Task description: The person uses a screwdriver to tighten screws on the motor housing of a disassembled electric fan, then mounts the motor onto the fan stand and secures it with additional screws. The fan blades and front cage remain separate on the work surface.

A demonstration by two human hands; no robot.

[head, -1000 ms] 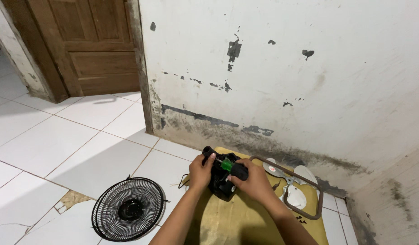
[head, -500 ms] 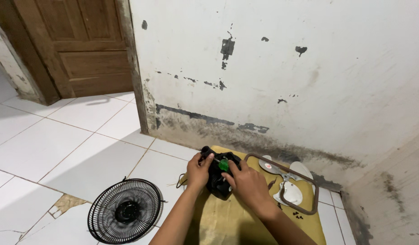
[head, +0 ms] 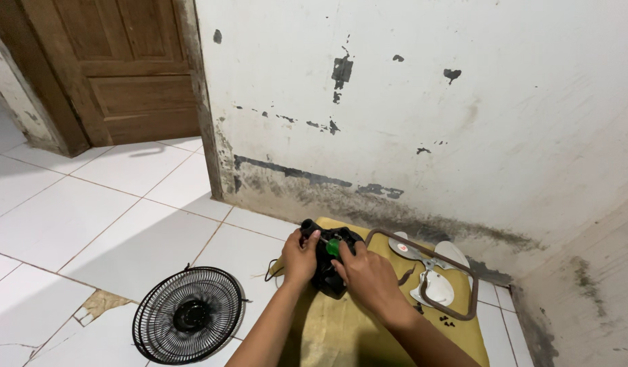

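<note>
Your right grip (head: 368, 277) is closed around a screwdriver with a green-and-black handle (head: 334, 247), shaft angled up-left toward the top of the black fan motor housing (head: 325, 272); tip is hidden against the housing, can't tell exactly where it seats. Your left grip (head: 299, 258) is wrapped on the housing's left side, thumb up near the black knob end, bracing it. Housing sits on a yellow-tan cloth or board (head: 341, 326) laid on the white tile floor (head: 110, 217), close to the stained white wall (head: 409, 102). Just right of your right hand, on the same yellow surface: a bent brown metal frame (head: 472, 292), and inside its loop the white fan blades (head: 433, 285). A few small dark bits (head: 447, 321) lie near the frame's lower edge, too small to identify. To your left on the floor, apart from the cloth, a round black wire fan grille (head: 188, 314) lies flat beside a broken tile patch (head: 96, 304). Wooden door (head: 124, 68) at upper left.
</note>
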